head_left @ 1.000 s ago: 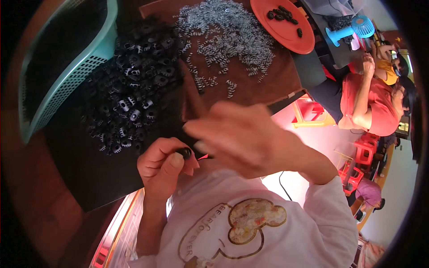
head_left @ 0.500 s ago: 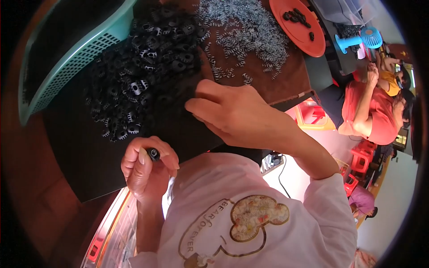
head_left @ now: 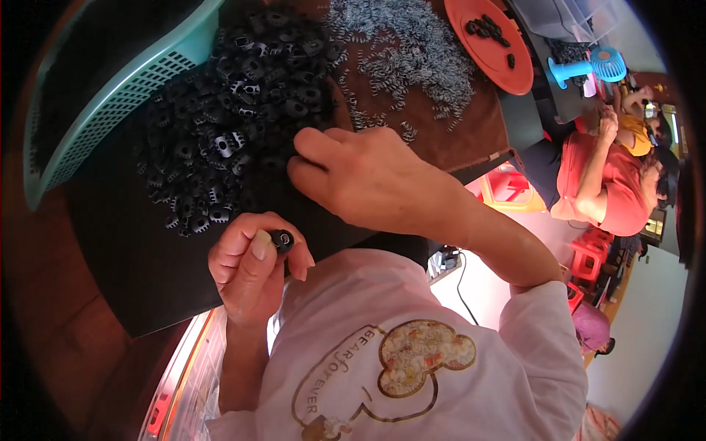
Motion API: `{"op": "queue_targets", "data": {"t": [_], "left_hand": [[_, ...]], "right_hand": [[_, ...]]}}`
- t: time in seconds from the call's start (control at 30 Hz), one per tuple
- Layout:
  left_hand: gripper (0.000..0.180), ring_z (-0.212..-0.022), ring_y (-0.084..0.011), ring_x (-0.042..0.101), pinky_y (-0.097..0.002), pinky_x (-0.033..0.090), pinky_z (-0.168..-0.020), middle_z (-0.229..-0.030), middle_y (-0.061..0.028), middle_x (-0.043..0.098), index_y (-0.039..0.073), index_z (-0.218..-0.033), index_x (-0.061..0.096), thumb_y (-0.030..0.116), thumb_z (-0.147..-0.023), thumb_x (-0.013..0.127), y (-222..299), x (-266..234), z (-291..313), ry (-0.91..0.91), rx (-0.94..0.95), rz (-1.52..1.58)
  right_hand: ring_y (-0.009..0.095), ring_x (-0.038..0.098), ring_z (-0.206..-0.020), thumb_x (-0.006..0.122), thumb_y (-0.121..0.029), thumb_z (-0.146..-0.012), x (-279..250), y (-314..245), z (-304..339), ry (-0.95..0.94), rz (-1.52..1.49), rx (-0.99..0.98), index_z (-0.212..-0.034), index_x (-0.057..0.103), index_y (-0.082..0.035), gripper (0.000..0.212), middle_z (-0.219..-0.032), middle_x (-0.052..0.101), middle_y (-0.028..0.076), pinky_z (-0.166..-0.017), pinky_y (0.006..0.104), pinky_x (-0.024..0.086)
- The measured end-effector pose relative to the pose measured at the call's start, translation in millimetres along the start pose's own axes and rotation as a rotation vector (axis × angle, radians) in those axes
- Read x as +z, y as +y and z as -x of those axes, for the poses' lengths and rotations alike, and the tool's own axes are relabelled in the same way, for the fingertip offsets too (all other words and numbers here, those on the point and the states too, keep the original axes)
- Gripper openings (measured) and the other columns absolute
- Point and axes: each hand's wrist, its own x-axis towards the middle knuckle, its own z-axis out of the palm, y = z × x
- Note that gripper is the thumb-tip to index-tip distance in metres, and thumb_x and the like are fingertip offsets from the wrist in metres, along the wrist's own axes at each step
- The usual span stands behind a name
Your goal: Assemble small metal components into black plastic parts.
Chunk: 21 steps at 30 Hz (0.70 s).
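Note:
Between thumb and fingers, my left hand (head_left: 254,268) grips a small black hair-claw half (head_left: 282,239); a shiny ring, seemingly a spring's end, shows in its middle. My right hand (head_left: 353,176) hovers at the near right edge of a heap of black hair-claw halves (head_left: 228,143), fingers curled together. Whatever it may hold is hidden behind the fingers. Past that hand, a mass of tiny metal springs (head_left: 412,62) lies spread over a brown cloth (head_left: 482,132).
A green lattice basket (head_left: 121,110) leans at the far left. An orange-red plate (head_left: 515,77) with several small black clips sits at the far right. Beyond it are a blue fan (head_left: 607,65) and a clear plastic bin (head_left: 562,18). A person in a red shirt (head_left: 603,176) sits at right.
My right hand has shifted left, toward the black heap. My left hand has moved right and slightly up, still gripping the hair-claw half.

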Motion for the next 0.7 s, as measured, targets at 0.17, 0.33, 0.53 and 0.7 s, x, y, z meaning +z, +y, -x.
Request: {"op": "queue_targets", "data": {"t": [0.17, 0.33, 0.53, 0.7], "left_hand": [[0.026, -0.059, -0.0161, 0.055, -0.0279, 0.046, -0.054, -0.081, -0.0167, 0.061, -0.007, -0.100, 0.056, 0.019, -0.099, 0.052, 0.1, 2.2, 1.1, 0.064, -0.010, 0.006], [0.026, -0.059, -0.0163, 0.056, -0.0280, 0.047, -0.054, -0.081, -0.0159, 0.061, -0.006, -0.101, 0.057, 0.019, -0.099, 0.053, 1.3, 3.7, 0.9, 0.071, -0.022, -0.012], [0.026, -0.059, -0.0159, 0.056, -0.0273, 0.047, -0.053, -0.081, -0.0157, 0.062, -0.006, -0.101, 0.057, 0.020, -0.099, 0.053, -0.1, 5.4, -1.5, 0.076, -0.024, -0.042], [0.027, -0.058, -0.0148, 0.055, -0.0271, 0.047, -0.053, -0.078, -0.0152, 0.062, -0.006, -0.100, 0.057, 0.021, -0.099, 0.053, 3.7, 9.4, -3.2, 0.108, -0.054, -0.070]], "right_hand": [[0.024, 0.060, -0.070, 0.066, -0.006, -0.074, -9.1, 5.5, 5.6, 0.020, -0.237, 0.117, -0.088, 0.060, -0.004, 0.016, -0.083, 0.051, 0.008, -0.050, 0.0353, 0.049], [0.030, 0.061, -0.074, 0.065, 0.001, -0.076, -10.9, 10.8, 12.4, 0.148, -0.595, 0.197, -0.092, 0.060, -0.003, 0.017, -0.083, 0.056, 0.010, -0.056, 0.0393, 0.049], [0.031, 0.061, -0.075, 0.063, 0.004, -0.078, -11.4, 12.2, 17.4, 0.221, -0.771, 0.149, -0.102, 0.060, -0.002, 0.024, -0.085, 0.059, 0.011, -0.062, 0.0379, 0.049], [0.030, 0.060, -0.074, 0.062, 0.006, -0.080, -19.2, 5.4, 16.4, 0.253, -0.794, 0.171, -0.104, 0.060, -0.001, 0.025, -0.083, 0.058, 0.011, -0.061, 0.0369, 0.048]]}}
